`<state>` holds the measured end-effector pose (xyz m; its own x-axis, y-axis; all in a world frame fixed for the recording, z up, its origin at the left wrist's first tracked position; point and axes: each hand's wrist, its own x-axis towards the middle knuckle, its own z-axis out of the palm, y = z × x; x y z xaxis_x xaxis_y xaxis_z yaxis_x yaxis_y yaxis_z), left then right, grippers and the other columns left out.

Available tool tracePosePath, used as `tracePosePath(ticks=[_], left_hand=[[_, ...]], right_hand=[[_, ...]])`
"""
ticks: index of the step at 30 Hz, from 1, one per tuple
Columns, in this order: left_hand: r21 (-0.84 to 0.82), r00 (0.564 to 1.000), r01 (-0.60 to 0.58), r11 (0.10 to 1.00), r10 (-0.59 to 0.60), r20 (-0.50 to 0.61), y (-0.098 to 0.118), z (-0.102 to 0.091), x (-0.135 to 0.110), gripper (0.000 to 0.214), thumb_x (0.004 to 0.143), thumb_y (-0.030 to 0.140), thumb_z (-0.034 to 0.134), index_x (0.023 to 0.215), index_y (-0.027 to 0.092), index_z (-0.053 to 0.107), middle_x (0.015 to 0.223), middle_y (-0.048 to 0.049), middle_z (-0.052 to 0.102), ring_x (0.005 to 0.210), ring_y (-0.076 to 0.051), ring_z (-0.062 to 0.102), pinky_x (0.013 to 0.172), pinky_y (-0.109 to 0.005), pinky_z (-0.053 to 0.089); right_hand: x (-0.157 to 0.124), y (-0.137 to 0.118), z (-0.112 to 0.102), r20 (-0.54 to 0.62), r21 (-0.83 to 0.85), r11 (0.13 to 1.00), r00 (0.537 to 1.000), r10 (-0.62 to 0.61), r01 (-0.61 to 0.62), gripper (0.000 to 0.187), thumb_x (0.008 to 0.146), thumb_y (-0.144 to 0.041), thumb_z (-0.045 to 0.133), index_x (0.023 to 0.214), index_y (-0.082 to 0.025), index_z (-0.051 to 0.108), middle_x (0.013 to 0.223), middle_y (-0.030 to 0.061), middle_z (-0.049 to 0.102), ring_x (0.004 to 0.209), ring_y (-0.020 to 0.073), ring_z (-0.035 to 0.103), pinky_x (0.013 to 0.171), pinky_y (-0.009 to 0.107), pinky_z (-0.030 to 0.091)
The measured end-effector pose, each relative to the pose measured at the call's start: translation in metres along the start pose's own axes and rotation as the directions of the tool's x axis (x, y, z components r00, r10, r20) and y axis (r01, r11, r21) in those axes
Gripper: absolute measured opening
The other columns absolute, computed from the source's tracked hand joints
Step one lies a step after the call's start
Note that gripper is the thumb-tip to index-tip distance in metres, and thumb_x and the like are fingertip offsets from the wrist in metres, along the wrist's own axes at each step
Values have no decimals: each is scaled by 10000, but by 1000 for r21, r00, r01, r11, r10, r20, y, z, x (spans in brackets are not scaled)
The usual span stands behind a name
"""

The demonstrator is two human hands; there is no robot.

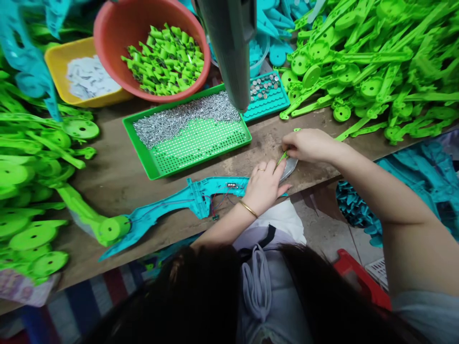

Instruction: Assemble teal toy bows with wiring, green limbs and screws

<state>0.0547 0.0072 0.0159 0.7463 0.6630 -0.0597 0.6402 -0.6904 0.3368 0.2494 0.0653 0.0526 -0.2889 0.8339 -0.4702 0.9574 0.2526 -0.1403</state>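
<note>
We look down over dark hair at a wooden bench (114, 172) crowded with plastic toy parts. A long teal shell (193, 196) lies along the near edge of the bench, with thin wires showing inside it and a green wheel part (107, 229) at its left end. The left hand (265, 184), with a ring and a bracelet, rests palm down on the right end of the shell, its fingers loose and holding nothing. Just beyond it, the right hand (308, 145) pinches a thin green strip (283, 156) between its fingertips, over a grey piece (289, 168) that pokes out by the left hand. Behind the hands, a green tray (143, 157) holds a heap of metal pins (179, 119). A red bowl (107, 33) of small green pieces and a yellow tray (53, 62) sit further back. A grey column (229, 48) comes down in front of a small teal tray (283, 102). Piles of green parts (358, 62) fill both sides.
</note>
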Motion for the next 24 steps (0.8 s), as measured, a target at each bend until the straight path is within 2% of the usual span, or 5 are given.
tracePosePath(ticks=[3, 5, 9, 14, 24], left_hand=[[25, 1000, 17, 1000, -17, 21, 2, -2, 1, 621, 892, 476, 611, 1396, 145, 462, 1136, -131, 562, 1037, -285, 515, 892, -382, 413], [25, 1000, 19, 1000, -19, 19, 3, -2, 1, 600, 900, 473, 599, 1390, 151, 471, 1131, -130, 557, 1038, -284, 513, 890, -378, 408], [16, 1000, 0, 1000, 0, 4, 1, -1, 0, 614, 911, 470, 581, 1411, 138, 450, 1121, -134, 558, 1055, -285, 507, 918, -379, 395], [-2, 1000, -9, 1000, 9, 1, 0, 1, 0, 648, 914, 493, 566, 1424, 114, 437, 1134, -148, 565, 1068, -299, 509, 932, -393, 393], [-13, 999, -7, 1000, 6, -49, 0, 3, -1, 721, 889, 534, 594, 1368, 13, 453, 1128, -174, 588, 1060, -299, 537, 948, -382, 391]], right_hand=[[-10, 2, 0, -58, 60, 998, 998, 22, -19, 221, 826, -278, 576, 1004, -252, 703, 1017, 47, 738, 870, 224, 644, 652, 299, 387], [-22, 8, 2, -172, 151, 981, 974, 146, -121, 269, 848, -341, 573, 1061, -230, 693, 1011, 76, 736, 857, 237, 645, 677, 313, 419], [-39, 26, 17, -285, 345, 862, 833, 474, -372, 440, 859, -458, 562, 1185, -178, 655, 913, 119, 732, 781, 272, 640, 689, 364, 457], [-33, 36, 36, -314, 454, 831, 814, 488, -323, 402, 843, -448, 577, 1117, -176, 688, 932, 121, 733, 812, 274, 652, 755, 391, 489], [-30, 25, 31, -317, 510, 812, 815, 485, -284, 324, 815, -384, 591, 1038, -180, 706, 971, 112, 739, 856, 268, 662, 787, 389, 492]])
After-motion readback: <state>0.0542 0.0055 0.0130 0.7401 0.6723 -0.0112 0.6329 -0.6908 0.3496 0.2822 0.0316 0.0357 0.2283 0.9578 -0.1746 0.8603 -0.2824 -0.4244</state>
